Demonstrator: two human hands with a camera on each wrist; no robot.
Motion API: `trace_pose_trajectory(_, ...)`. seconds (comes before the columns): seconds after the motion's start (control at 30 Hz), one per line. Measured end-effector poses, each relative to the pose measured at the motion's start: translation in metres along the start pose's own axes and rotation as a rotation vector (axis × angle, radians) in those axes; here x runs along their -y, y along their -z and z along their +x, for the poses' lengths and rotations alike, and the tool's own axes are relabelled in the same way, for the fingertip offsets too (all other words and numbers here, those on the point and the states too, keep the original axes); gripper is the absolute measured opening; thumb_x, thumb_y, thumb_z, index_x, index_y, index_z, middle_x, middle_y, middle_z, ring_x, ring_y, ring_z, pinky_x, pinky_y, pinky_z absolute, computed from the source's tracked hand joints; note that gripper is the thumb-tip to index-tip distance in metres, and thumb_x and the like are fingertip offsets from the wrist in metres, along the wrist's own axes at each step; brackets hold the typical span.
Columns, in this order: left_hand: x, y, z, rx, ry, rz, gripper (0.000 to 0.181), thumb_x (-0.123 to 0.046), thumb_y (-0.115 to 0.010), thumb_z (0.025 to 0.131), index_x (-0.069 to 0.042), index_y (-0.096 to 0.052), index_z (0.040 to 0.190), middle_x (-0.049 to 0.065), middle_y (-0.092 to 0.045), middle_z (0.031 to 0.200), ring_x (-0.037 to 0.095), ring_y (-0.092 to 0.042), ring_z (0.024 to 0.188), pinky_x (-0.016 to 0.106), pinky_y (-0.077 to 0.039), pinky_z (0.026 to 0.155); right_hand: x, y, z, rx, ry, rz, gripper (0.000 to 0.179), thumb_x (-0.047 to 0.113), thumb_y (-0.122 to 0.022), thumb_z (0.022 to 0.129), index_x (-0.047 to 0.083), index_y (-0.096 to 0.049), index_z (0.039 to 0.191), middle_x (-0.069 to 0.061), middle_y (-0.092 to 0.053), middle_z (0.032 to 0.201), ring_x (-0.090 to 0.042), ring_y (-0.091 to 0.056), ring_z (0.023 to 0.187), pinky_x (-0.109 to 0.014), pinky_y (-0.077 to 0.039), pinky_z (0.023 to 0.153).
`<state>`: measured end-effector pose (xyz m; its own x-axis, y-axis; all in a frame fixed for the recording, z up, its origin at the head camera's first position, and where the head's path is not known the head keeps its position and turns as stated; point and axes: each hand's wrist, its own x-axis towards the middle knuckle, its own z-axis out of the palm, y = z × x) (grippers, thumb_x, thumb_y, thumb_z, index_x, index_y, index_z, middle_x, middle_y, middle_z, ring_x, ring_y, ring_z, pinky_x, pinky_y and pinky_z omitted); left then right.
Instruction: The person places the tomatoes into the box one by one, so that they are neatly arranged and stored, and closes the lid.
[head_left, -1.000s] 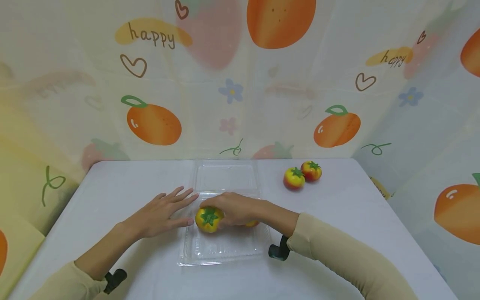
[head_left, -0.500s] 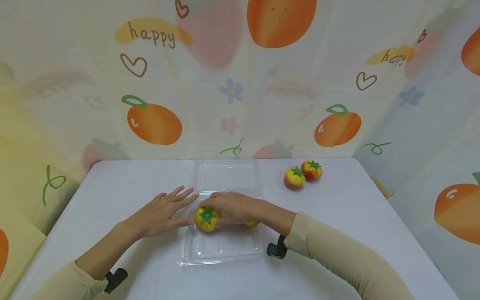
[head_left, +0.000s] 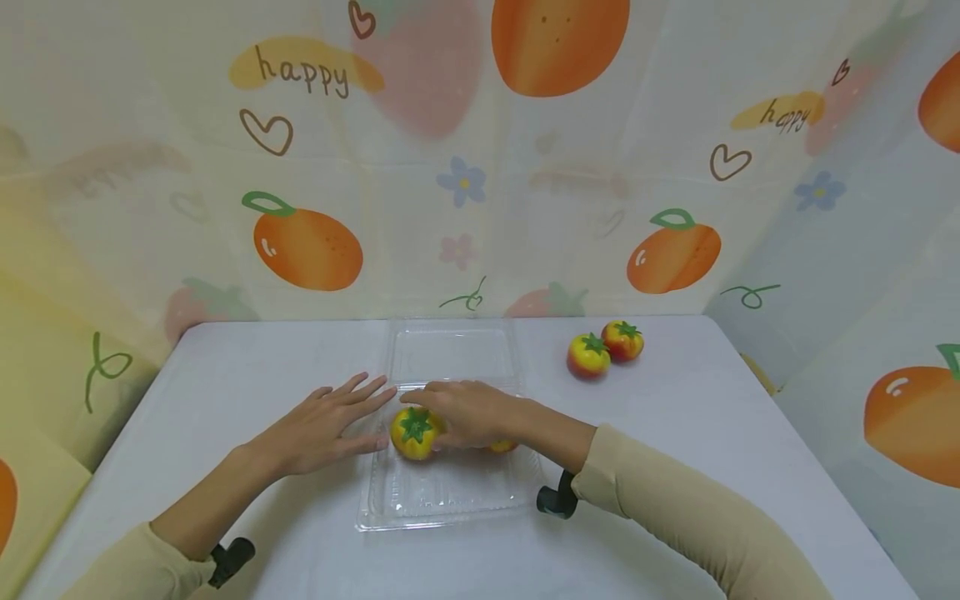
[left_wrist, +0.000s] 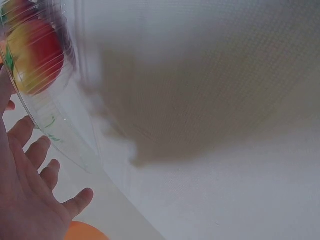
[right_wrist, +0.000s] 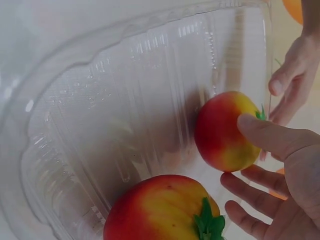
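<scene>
A clear plastic clamshell box [head_left: 442,500] lies on the table with its lid [head_left: 453,354] folded back. Inside it sits a red-and-yellow tomato-like fruit [head_left: 416,433] with a green leafy top. My right hand [head_left: 472,414] is over the box; its thumb is at the fruit's side and its loosened fingers stand at the fruit's edge in the right wrist view. A second such fruit [right_wrist: 162,210] lies in the box, mostly hidden under the right hand in the head view. My left hand [head_left: 330,425] is spread at the box's left edge, holding nothing.
Two similar fruits, a nearer one [head_left: 588,357] and a farther one [head_left: 622,342], sit side by side at the table's back right. The white table [head_left: 247,358] ends at a printed curtain [head_left: 405,233] behind.
The right hand's fingers have lifted and loosened from the fruit, so that more of its top shows. The left hand stays still at the box's edge.
</scene>
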<state>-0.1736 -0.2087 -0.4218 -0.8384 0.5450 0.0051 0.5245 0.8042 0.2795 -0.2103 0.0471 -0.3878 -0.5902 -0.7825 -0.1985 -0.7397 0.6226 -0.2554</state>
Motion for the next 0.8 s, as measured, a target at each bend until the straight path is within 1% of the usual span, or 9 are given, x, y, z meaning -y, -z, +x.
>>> trace_pose_trajectory(0.07, 0.000, 0.000, 0.000, -0.002, -0.001, 0.005, 0.076, -0.064, -0.049, 0.095, -0.020, -0.038, 0.155, 0.006, -0.032, 0.161, 0.039, -0.023, 0.148, 0.069, -0.028, 0.109, 0.000, 0.000, 0.000, -0.003, -0.011, -0.003, 0.075, 0.036, -0.076, 0.088, 0.023, -0.040, 0.152, -0.003, -0.054, 0.144, -0.020, -0.054, 0.129, -0.043, -0.045, 0.106)
trace_pose_trajectory(0.17, 0.000, 0.000, 0.001, -0.005, -0.004, 0.011, 0.075, -0.064, -0.049, 0.095, -0.020, -0.038, 0.155, 0.006, -0.032, 0.161, 0.039, -0.024, 0.148, 0.068, -0.028, 0.109, -0.001, 0.001, 0.000, -0.013, -0.025, 0.001, 0.076, 0.035, -0.076, 0.088, 0.022, -0.038, 0.153, -0.004, -0.054, 0.145, -0.020, -0.054, 0.130, -0.043, -0.045, 0.106)
trace_pose_trajectory(0.37, 0.000, 0.000, 0.000, -0.008, 0.003, 0.008, 0.075, -0.063, -0.051, 0.094, -0.020, -0.039, 0.154, 0.007, -0.033, 0.160, 0.040, -0.024, 0.148, 0.068, -0.029, 0.108, -0.003, 0.003, -0.004, -0.021, -0.050, 0.038, 0.074, 0.034, -0.075, 0.089, 0.023, -0.039, 0.153, -0.002, -0.053, 0.146, -0.020, -0.052, 0.133, -0.046, -0.043, 0.108)
trace_pose_trajectory(0.47, 0.000, -0.001, 0.000, -0.008, 0.005, 0.005, 0.075, -0.063, -0.051, 0.094, -0.019, -0.039, 0.154, 0.007, -0.033, 0.160, 0.040, -0.024, 0.147, 0.069, -0.028, 0.108, -0.009, 0.006, -0.008, -0.023, -0.049, 0.069, 0.072, 0.035, -0.074, 0.090, 0.024, -0.040, 0.152, -0.001, -0.054, 0.145, -0.019, -0.054, 0.129, -0.045, -0.045, 0.106)
trace_pose_trajectory(0.63, -0.001, -0.001, 0.000, -0.007, 0.007, -0.002, 0.076, -0.063, -0.052, 0.094, -0.018, -0.039, 0.154, 0.007, -0.033, 0.160, 0.041, -0.025, 0.147, 0.070, -0.029, 0.107, -0.026, 0.016, -0.019, -0.059, -0.034, 0.142, 0.068, 0.029, -0.073, 0.091, 0.019, -0.042, 0.151, -0.005, -0.058, 0.140, -0.021, -0.062, 0.117, -0.040, -0.053, 0.095)
trace_pose_trajectory(0.7, -0.001, 0.000, 0.000, -0.008, 0.005, -0.003, 0.076, -0.062, -0.052, 0.094, -0.018, -0.039, 0.154, 0.008, -0.034, 0.160, 0.041, -0.025, 0.147, 0.069, -0.029, 0.108, -0.036, 0.021, -0.025, -0.087, -0.041, 0.167, 0.066, 0.027, -0.073, 0.091, 0.018, -0.043, 0.150, -0.005, -0.059, 0.139, -0.022, -0.062, 0.115, -0.038, -0.054, 0.093)
trace_pose_trajectory(0.8, -0.002, 0.002, 0.000, -0.014, -0.004, 0.001, 0.075, -0.061, -0.052, 0.095, -0.017, -0.039, 0.154, 0.008, -0.035, 0.159, 0.041, -0.026, 0.147, 0.067, -0.030, 0.108, -0.053, 0.029, -0.036, -0.144, -0.069, 0.188, 0.067, 0.027, -0.074, 0.091, 0.016, -0.044, 0.149, -0.006, -0.060, 0.135, -0.023, -0.062, 0.115, -0.037, -0.054, 0.094)
